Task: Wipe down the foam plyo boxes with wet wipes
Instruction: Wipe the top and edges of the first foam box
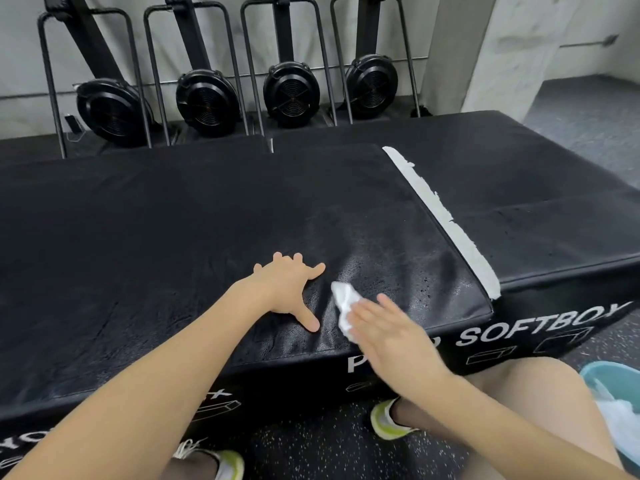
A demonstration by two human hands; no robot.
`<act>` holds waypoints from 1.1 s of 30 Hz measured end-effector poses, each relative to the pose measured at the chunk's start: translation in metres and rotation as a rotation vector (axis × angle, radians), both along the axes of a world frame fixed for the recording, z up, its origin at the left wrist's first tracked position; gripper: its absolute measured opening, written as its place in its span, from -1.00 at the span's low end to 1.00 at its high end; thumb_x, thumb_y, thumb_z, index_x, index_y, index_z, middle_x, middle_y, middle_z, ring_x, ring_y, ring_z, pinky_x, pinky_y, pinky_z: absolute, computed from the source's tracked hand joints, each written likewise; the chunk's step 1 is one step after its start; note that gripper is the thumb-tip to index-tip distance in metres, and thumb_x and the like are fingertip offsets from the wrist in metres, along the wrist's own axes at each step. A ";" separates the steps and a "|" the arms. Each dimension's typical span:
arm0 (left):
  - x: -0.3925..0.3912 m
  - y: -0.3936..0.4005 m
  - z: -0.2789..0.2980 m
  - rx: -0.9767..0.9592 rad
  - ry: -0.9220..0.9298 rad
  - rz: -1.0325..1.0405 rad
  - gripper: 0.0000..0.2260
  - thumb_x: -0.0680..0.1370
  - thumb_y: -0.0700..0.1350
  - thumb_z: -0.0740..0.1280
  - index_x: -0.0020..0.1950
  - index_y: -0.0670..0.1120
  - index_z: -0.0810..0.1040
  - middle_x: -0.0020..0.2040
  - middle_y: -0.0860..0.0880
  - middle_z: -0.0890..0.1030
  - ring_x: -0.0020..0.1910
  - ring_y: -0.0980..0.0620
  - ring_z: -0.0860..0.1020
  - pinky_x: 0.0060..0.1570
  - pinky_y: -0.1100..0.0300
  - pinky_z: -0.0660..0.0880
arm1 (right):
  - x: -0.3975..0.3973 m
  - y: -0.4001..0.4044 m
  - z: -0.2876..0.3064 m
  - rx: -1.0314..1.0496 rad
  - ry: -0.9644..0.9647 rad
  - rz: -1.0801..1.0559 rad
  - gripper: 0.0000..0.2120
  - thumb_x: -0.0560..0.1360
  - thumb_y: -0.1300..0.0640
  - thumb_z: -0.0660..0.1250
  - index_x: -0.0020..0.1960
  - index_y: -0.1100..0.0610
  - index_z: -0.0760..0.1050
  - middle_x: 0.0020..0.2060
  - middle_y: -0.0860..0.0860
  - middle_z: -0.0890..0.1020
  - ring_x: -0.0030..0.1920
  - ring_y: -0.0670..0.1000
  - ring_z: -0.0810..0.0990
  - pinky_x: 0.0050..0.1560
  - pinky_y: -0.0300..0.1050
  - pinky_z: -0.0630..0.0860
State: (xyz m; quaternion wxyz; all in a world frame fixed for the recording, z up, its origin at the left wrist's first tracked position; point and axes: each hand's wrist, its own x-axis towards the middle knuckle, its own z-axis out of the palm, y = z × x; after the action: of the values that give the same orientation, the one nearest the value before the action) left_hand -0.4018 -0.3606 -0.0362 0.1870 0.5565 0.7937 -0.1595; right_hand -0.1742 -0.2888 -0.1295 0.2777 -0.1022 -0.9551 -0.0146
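Left hand (pixel 289 289) is flat on top of the black foam plyo box (pixel 207 237), fingers spread, holding nothing. Right hand (pixel 391 334) presses a crumpled white wet wipe (pixel 343 306) onto the box's near edge with mostly straight fingers, slightly blurred. Wipe sits just beside the left thumb, shiny damp patch around it

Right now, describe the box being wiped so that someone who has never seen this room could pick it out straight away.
Start at the row of black fan machines along the back wall; black padded boxes lie in front of them. The nearest plyo box is under both hands: the left hand rests flat on it, while the right hand presses a white wipe. Unlike its right neighbour, it has torn white tape down its right edge.
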 end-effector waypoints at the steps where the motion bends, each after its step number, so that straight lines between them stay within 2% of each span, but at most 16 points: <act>1: 0.000 0.000 0.000 -0.003 -0.001 -0.003 0.13 0.25 0.42 0.51 0.64 0.23 -0.07 0.52 -0.07 0.22 0.42 -0.23 0.22 0.27 -0.31 0.39 | 0.009 0.012 0.003 0.001 -0.001 -0.060 -0.84 0.56 0.17 0.34 0.11 0.09 0.62 0.09 0.00 0.66 0.19 0.03 0.59 0.47 -0.01 0.28; 5: 0.001 0.002 0.002 -0.015 0.015 -0.004 0.14 0.24 0.43 0.52 0.64 0.22 -0.07 0.50 -0.08 0.24 0.39 -0.22 0.25 0.23 -0.32 0.42 | 0.040 0.039 0.011 -0.057 -0.025 -0.322 -0.80 0.61 0.16 0.20 0.03 0.13 0.61 -0.04 0.01 0.64 0.07 0.07 0.60 0.45 -0.03 0.23; 8: 0.002 0.005 0.004 -0.046 0.014 0.013 0.16 0.23 0.41 0.54 0.64 0.22 -0.08 0.53 -0.09 0.23 0.43 -0.23 0.22 0.22 -0.32 0.43 | 0.022 0.008 0.011 -0.078 0.006 -0.334 -0.82 0.59 0.17 0.22 -0.07 0.12 0.60 -0.08 0.01 0.62 0.07 0.09 0.59 0.39 0.08 0.36; 10: 0.004 0.006 0.005 -0.053 0.033 0.008 0.18 0.22 0.43 0.53 0.64 0.23 -0.09 0.51 -0.08 0.24 0.41 -0.22 0.24 0.17 -0.27 0.47 | 0.003 -0.021 0.007 -0.132 0.004 -0.258 -0.79 0.63 0.13 0.15 -0.02 0.09 0.56 -0.05 -0.03 0.58 0.10 0.06 0.56 0.41 0.05 0.34; 13: 0.005 0.003 0.004 -0.029 0.036 0.012 0.17 0.23 0.44 0.52 0.63 0.23 -0.10 0.49 -0.06 0.25 0.37 -0.19 0.26 0.19 -0.20 0.47 | -0.010 -0.045 -0.005 -0.184 -0.036 -0.213 -0.72 0.68 0.06 0.06 0.18 0.05 0.54 0.12 -0.10 0.58 0.27 -0.05 0.48 0.48 -0.01 0.26; 15: 0.005 0.000 0.003 -0.016 0.028 0.014 0.15 0.24 0.43 0.51 0.63 0.23 -0.11 0.47 -0.05 0.26 0.35 -0.17 0.27 0.19 -0.18 0.47 | 0.000 -0.042 -0.006 -0.159 0.002 -0.213 -0.71 0.67 0.07 0.11 0.22 0.05 0.57 0.19 -0.10 0.61 0.32 -0.08 0.49 0.46 0.02 0.28; 17: 0.005 0.000 0.003 -0.011 0.029 0.008 0.15 0.24 0.42 0.51 0.63 0.23 -0.11 0.46 -0.06 0.27 0.30 -0.15 0.28 0.18 -0.15 0.48 | 0.021 -0.025 -0.007 -0.117 0.057 -0.238 -0.75 0.62 0.13 0.22 0.21 0.08 0.61 0.18 -0.06 0.64 0.29 -0.06 0.54 0.44 0.05 0.31; 21: 0.004 0.001 0.003 -0.014 0.007 0.020 0.15 0.25 0.39 0.53 0.63 0.23 -0.10 0.51 -0.09 0.24 0.35 -0.16 0.27 0.24 -0.17 0.46 | 0.074 0.025 -0.005 -0.118 0.120 -0.476 -0.85 0.56 0.26 0.38 0.11 0.16 0.64 0.09 0.05 0.67 0.22 0.04 0.60 0.45 0.09 0.29; 24: 0.003 0.001 0.003 -0.014 0.016 0.015 0.15 0.24 0.40 0.53 0.63 0.23 -0.10 0.49 -0.07 0.25 0.33 -0.15 0.28 0.25 -0.19 0.45 | 0.091 0.048 -0.008 -0.177 0.160 -0.643 -0.76 0.62 0.17 0.24 0.18 0.21 0.61 0.14 0.08 0.65 0.25 0.10 0.59 0.45 0.12 0.26; 27: 0.003 0.002 0.003 -0.022 0.018 0.015 0.15 0.24 0.40 0.53 0.63 0.24 -0.11 0.50 -0.07 0.24 0.33 -0.15 0.28 0.25 -0.18 0.45 | 0.081 0.042 -0.019 -0.269 0.212 -0.705 -0.76 0.66 0.19 0.22 0.25 0.22 0.58 0.20 0.09 0.62 0.30 0.13 0.55 0.49 0.13 0.26; 30: 0.004 0.003 0.003 -0.026 0.021 0.019 0.14 0.26 0.39 0.53 0.63 0.24 -0.11 0.51 -0.08 0.24 0.33 -0.15 0.27 0.26 -0.17 0.45 | 0.053 0.014 -0.025 -0.275 0.205 -0.652 -0.66 0.69 0.09 0.12 0.26 0.19 0.59 0.24 0.05 0.62 0.34 0.09 0.53 0.50 0.11 0.24; 33: 0.006 0.003 0.004 -0.034 0.024 0.020 0.13 0.28 0.37 0.53 0.63 0.25 -0.12 0.58 -0.10 0.16 0.43 -0.20 0.22 0.31 -0.18 0.42 | 0.028 -0.019 -0.035 -0.185 0.124 -0.462 -0.62 0.70 0.07 0.06 0.27 0.16 0.60 0.24 0.02 0.63 0.35 0.01 0.52 0.51 0.07 0.21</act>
State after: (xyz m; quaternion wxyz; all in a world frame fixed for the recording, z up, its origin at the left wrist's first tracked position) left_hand -0.3955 -0.3578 -0.0320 0.1886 0.5432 0.7987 -0.1775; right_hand -0.1461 -0.3074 -0.1642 0.3143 -0.3432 -0.8849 0.0163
